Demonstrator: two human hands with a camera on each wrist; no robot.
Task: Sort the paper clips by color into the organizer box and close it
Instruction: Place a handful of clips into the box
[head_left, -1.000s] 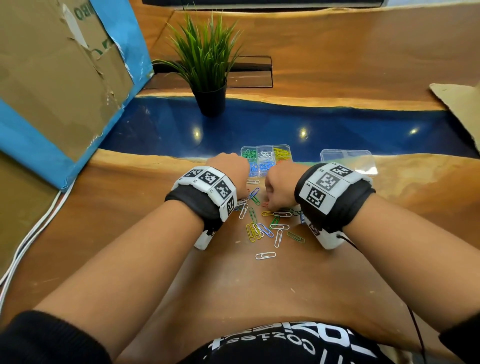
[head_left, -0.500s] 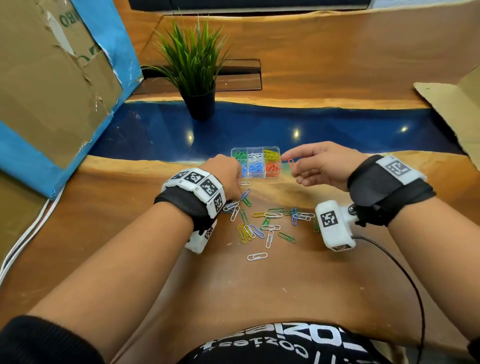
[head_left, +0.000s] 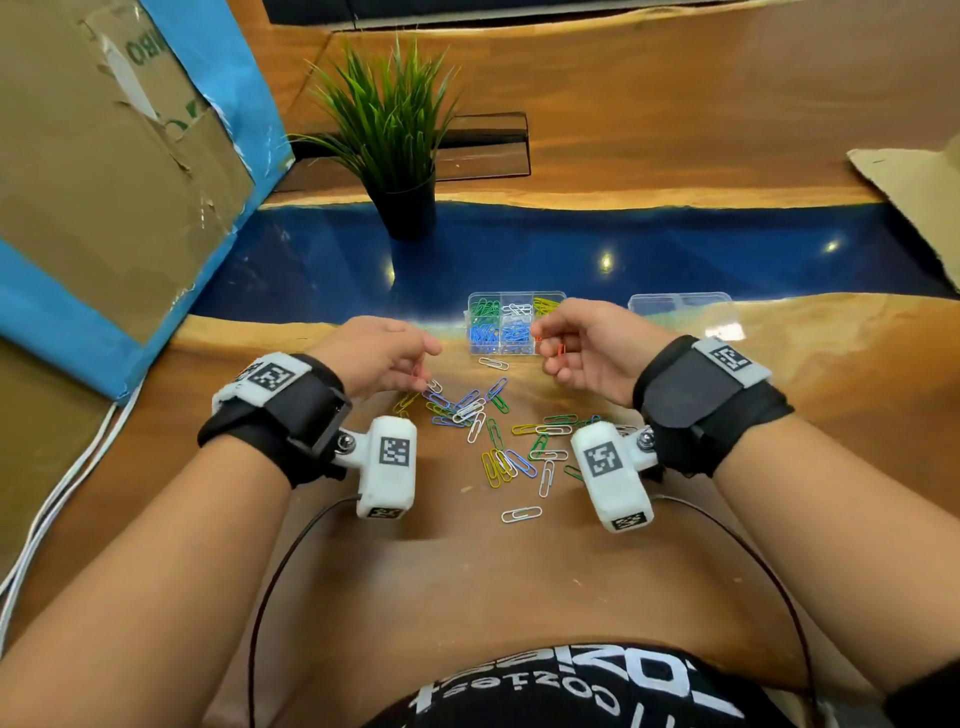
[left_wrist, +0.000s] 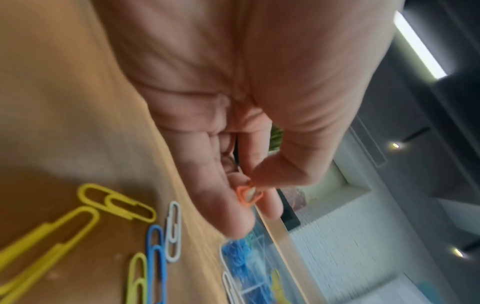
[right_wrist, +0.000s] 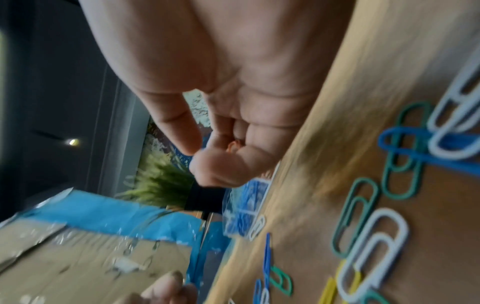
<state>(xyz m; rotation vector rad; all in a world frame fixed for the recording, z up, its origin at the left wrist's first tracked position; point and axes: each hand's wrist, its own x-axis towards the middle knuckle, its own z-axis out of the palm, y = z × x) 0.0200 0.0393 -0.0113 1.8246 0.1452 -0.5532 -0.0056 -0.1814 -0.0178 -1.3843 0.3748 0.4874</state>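
Paper clips (head_left: 498, 441), too many to count, litter the bench (head_left: 519, 571) before one organizer box (head_left: 501, 323). Left hand (head_left: 379, 356) and right hand (head_left: 592, 348) each pinch one orange clip (left_wrist: 248, 194).

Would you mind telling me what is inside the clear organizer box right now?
The organizer box holds sorted paper clips: green, white and yellow in the far row, blue in the near ones. The right hand covers the near right compartment, so its contents are hidden.
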